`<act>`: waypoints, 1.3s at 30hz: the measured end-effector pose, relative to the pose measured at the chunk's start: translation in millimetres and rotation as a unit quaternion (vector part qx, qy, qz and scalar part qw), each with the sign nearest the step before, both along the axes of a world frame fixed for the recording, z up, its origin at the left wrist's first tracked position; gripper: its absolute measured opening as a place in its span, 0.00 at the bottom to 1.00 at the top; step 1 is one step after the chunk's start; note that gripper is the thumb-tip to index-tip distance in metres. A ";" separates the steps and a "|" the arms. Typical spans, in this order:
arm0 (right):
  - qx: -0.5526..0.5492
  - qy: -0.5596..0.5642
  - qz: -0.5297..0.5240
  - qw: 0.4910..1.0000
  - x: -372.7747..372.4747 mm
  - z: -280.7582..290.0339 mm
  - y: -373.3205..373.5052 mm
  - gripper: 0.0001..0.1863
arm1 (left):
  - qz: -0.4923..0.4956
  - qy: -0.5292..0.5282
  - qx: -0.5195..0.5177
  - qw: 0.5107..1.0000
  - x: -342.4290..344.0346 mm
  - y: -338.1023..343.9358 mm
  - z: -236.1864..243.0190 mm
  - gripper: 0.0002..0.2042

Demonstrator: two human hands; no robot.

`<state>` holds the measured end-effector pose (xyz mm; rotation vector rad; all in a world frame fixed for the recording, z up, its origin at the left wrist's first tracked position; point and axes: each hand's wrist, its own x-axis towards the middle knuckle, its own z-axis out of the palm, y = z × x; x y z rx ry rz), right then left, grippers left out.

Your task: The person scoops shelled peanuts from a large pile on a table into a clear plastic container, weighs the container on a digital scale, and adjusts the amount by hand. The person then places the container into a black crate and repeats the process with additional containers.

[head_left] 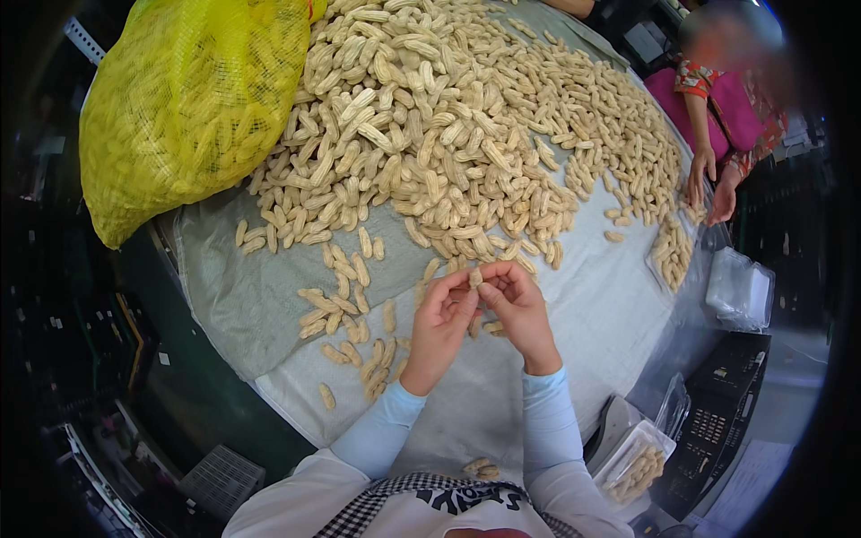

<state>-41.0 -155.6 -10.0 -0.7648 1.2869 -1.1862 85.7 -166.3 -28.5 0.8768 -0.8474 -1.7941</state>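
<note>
A single unshelled peanut [475, 280] is pinched between the fingertips of my left hand [441, 327] and my right hand [522, 316], which meet at the near edge of the pile. Both thumbs press toward it, and the fingers partly cover it. Beyond them rises a large heap of peanuts in their shells [448, 170]. Several loose peanuts [343, 309] lie scattered left of my left hand, and a few show beneath my hands. Pale grey sheeting [592, 314] spreads under everything.
A yellow mesh sack [193, 117] full of peanuts leans at the far left. At lower right stands a clear tray of peanuts [639, 466] on a scale [610, 430]. Clear plastic trays [740, 287] are stacked at right. A co-worker's hands [713, 193] are near another filled tray [671, 255].
</note>
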 end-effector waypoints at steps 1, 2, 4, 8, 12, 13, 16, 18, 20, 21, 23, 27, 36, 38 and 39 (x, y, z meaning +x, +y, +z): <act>0.004 0.018 0.020 1.000 0.5 -1.6 1.1 0.06 | 0.010 0.011 0.006 1.000 -0.7 0.3 -2.1 0.13; 0.007 0.035 0.039 0.999 0.3 -3.1 1.4 0.06 | 0.008 -0.011 0.012 1.000 0.7 0.9 -6.2 0.12; -0.014 0.207 0.038 0.977 -2.9 3.8 -2.5 0.06 | 0.003 -0.054 0.023 0.998 5.2 2.2 -13.6 0.12; -0.114 0.509 -0.056 0.851 -15.5 -7.1 -22.3 0.09 | 0.035 -0.149 0.019 0.988 7.5 1.7 -3.9 0.12; -0.162 0.593 -0.023 0.788 -13.5 -23.1 -35.3 0.12 | 0.014 -0.300 -0.107 0.948 10.6 1.4 -12.0 0.11; -0.154 0.595 -0.024 0.788 -12.5 -26.0 -35.1 0.12 | 0.002 -0.341 -0.141 0.930 11.6 0.5 -13.4 0.12; -0.150 0.584 -0.022 0.798 -13.4 -28.7 -33.1 0.11 | 0.018 -0.366 -0.177 0.914 13.2 -2.7 -10.7 0.16; -0.134 0.550 -0.032 0.824 -14.1 -26.6 -29.6 0.10 | 0.048 -0.365 -0.166 0.915 11.7 -2.8 -6.4 0.17; -0.098 0.492 -0.051 0.864 -12.7 -23.6 -21.8 0.09 | 0.069 -0.356 -0.157 0.919 10.7 -2.7 -2.8 0.17; -0.093 0.472 -0.055 0.875 -11.8 -22.0 -18.3 0.08 | 0.075 -0.347 -0.153 0.922 10.5 -2.7 -1.3 0.17; -0.081 0.432 -0.064 0.896 -8.6 -17.6 -11.4 0.07 | 0.066 -0.281 -0.102 0.952 9.6 -1.9 -0.7 0.17; -0.078 0.388 0.017 0.918 1.1 5.1 1.9 0.07 | 0.032 -0.086 0.033 0.995 4.4 -1.4 3.4 0.13; -0.159 0.555 -0.074 0.813 -23.0 -9.3 -25.4 0.09 | -0.001 -0.031 0.078 0.996 14.0 -2.4 0.7 0.14; -0.155 0.618 -0.055 0.769 -24.1 -13.0 -34.7 0.09 | -0.001 -0.024 0.083 0.996 13.9 -2.2 1.7 0.15; -0.153 0.647 -0.044 0.746 -23.7 -15.1 -36.9 0.09 | 0.001 -0.026 0.084 0.996 14.3 -2.5 2.3 0.16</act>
